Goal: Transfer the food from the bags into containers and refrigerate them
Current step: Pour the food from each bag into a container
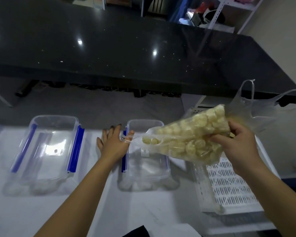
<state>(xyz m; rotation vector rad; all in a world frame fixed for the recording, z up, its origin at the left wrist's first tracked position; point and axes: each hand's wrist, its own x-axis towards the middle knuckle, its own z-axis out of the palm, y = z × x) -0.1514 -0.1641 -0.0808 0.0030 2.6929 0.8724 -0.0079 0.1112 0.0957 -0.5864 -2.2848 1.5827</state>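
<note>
Likely soft and slippery, the bag (186, 139) is gripped by the right hand (237, 146), its mouth hooked by the flat left hand (113, 142).

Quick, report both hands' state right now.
Left hand: open, fingers spread, thumb hooked in the mouth of the bag.
Right hand: closed, gripping the bag.

Access from above: mouth of left container (53, 161) unobstructed. Gap betw. the two containers filled by left hand (112, 144). Right container (143, 168): far half overhung by bag (186, 142), gripped by right hand (241, 147). Near strip of table (143, 211) free; basket (229, 189) bounds it at right.
</note>
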